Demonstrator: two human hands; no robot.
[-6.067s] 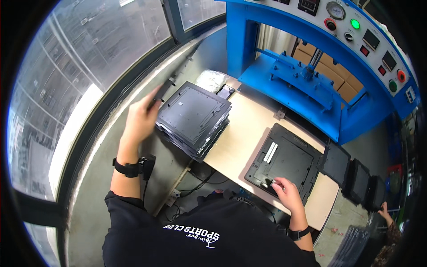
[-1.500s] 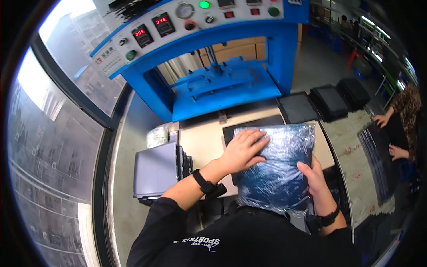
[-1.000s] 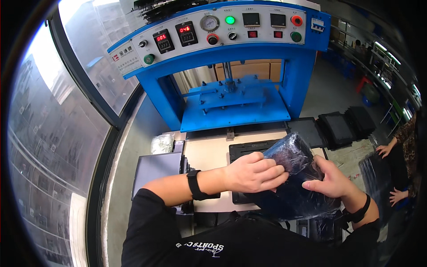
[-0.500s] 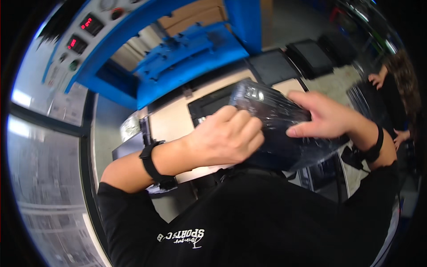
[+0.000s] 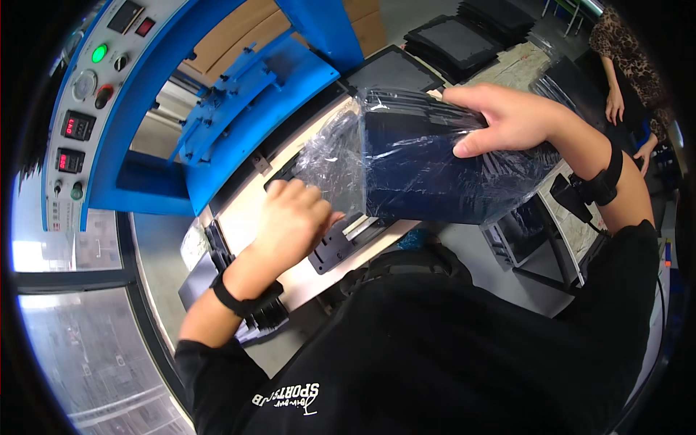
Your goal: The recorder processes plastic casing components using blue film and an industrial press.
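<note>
My right hand (image 5: 511,119) grips a stack of dark flat sheets (image 5: 424,159) inside a clear plastic bag, fingers over its far edge and thumb on the near face. A loose, crinkled end of the clear plastic bag (image 5: 330,156) stretches leftward from the stack. My left hand (image 5: 293,221) is closed in a fist at that loose end; its fingertips are mostly hidden from view. Below the bag, a grey plate with small holes (image 5: 335,250) lies on the pale worktable (image 5: 250,210).
A blue press (image 5: 254,109) with a control panel (image 5: 87,109) stands at the far left. Stacked black panels (image 5: 449,47) lie at the back. A co-worker in a patterned top (image 5: 627,47) is at the far right. A dark frame (image 5: 529,232) sits right of the table.
My left hand has moved left, away from the stack, and the bag's loose end now spreads between them. The stack's broad face shows more. The whole view has turned.
</note>
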